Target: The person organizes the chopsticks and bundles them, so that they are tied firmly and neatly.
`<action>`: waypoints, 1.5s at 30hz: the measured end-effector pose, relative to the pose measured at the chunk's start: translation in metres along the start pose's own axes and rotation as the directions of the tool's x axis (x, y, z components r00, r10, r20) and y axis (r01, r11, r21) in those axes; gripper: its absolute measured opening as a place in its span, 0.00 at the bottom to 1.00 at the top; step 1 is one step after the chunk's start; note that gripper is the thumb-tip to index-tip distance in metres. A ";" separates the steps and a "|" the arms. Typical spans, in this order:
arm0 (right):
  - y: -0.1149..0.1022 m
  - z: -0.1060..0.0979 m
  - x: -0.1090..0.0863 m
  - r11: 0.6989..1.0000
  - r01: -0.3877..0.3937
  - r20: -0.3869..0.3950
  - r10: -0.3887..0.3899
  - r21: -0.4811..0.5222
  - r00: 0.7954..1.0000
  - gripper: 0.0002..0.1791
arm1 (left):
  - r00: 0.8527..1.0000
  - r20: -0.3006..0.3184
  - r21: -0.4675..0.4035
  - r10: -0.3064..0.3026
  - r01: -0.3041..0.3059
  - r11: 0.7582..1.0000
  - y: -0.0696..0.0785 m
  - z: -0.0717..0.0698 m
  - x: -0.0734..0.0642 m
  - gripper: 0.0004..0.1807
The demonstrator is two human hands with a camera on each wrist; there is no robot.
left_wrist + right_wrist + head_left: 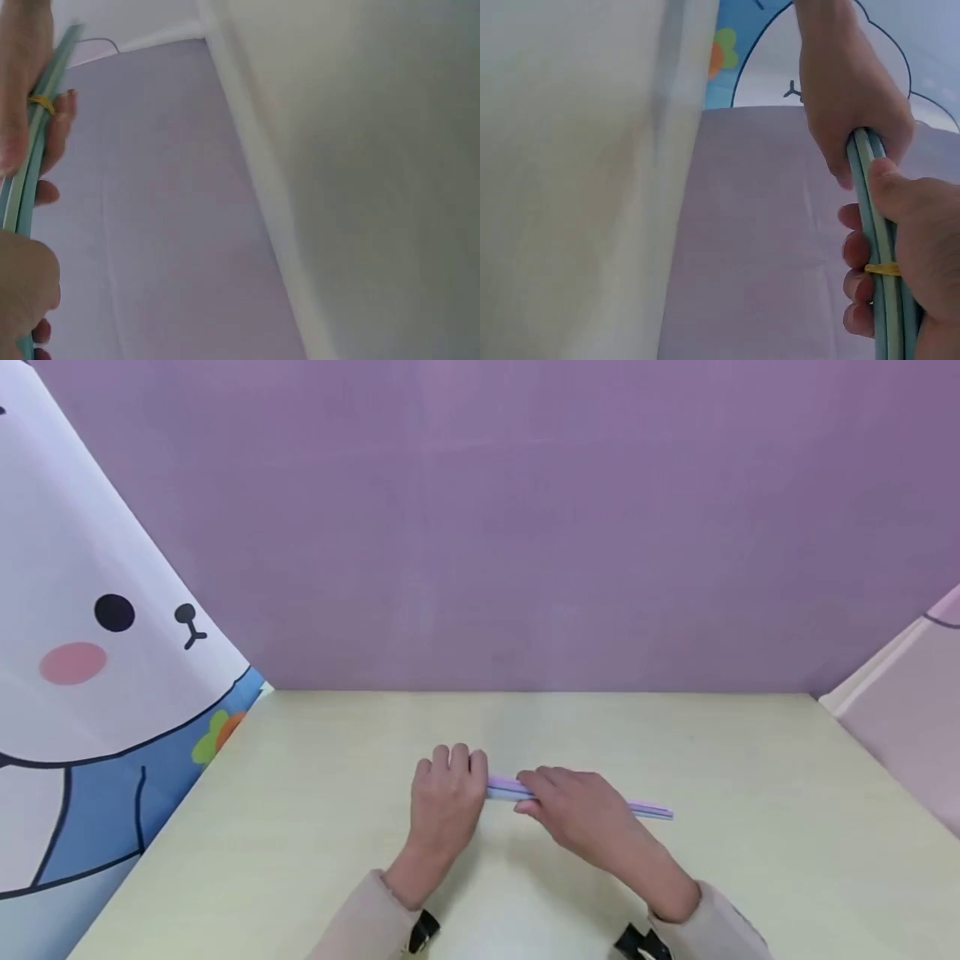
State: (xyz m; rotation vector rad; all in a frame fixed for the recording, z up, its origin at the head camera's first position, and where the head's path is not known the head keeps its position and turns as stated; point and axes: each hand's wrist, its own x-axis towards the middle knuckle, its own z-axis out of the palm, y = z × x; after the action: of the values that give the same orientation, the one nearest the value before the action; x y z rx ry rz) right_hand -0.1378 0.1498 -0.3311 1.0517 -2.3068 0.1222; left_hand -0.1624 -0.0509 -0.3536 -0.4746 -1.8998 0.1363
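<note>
A bundle of slim pastel chopsticks [504,788], lilac and pale blue in the head view, is held level above the table. My left hand [447,797] grips its thicker left part, fingers curled round it. Further along, my right hand [585,814] grips the bundle from above, with the thin ends sticking out to the right. A yellow rubber band [885,268] circles the chopsticks [874,195] within my right hand's grip in the right wrist view. There the right thumb lies along the sticks. The left end is hidden by my left hand.
The pale yellow table [360,743] spreads beneath both hands. A purple backdrop [525,527] rises at its far edge. A cartoon-printed panel [135,693] slants along the left side, and a pale panel [907,718] borders the right.
</note>
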 end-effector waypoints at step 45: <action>0.022 -0.007 -0.004 0.956 -0.174 0.175 0.134 0.237 0.975 0.17 | 0.995 0.005 0.069 -0.097 0.097 0.993 -0.013 0.003 -0.002 0.18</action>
State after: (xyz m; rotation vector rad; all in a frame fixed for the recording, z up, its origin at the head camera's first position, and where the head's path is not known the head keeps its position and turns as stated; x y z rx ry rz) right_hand -0.1477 0.1700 -0.3241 1.0318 -2.5670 0.4178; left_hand -0.1681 -0.0632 -0.3526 -0.3349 -1.9160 0.1397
